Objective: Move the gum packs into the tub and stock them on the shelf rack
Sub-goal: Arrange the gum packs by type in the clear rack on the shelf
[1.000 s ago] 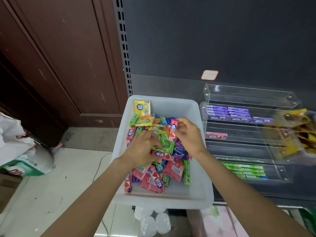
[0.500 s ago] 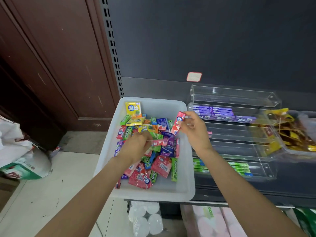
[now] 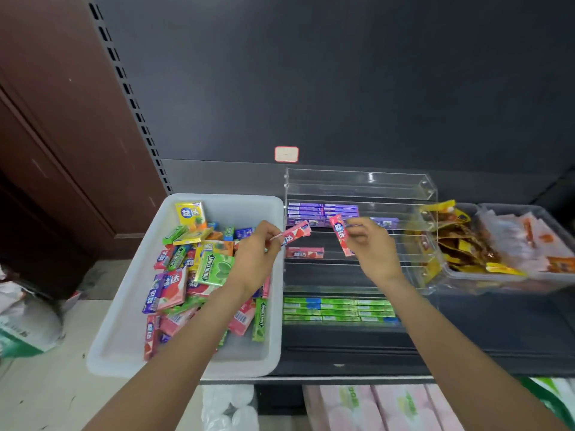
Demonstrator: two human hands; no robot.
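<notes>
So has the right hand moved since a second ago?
Yes. The right hand, pinching a pink gum stick, went right, from over the white plastic tub to the clear acrylic rack.

- "DOUBLEMINT" is printed on the large green gum pack [image 3: 214, 269] in the white tub [image 3: 124, 353], centre left.
- "益达" is shown on the yellow pack [image 3: 189, 214] at the tub's upper end.
- The same characters are carried by the pink pack [image 3: 305, 253] on the clear rack [image 3: 357, 188].

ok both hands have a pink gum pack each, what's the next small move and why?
Probably lower the right hand and lay its pink pack on the clear rack's middle tier, beside the lone pink pack already there. That tier is nearly bare, while purple and green rows fill other tiers. The left hand's pack follows.
</notes>
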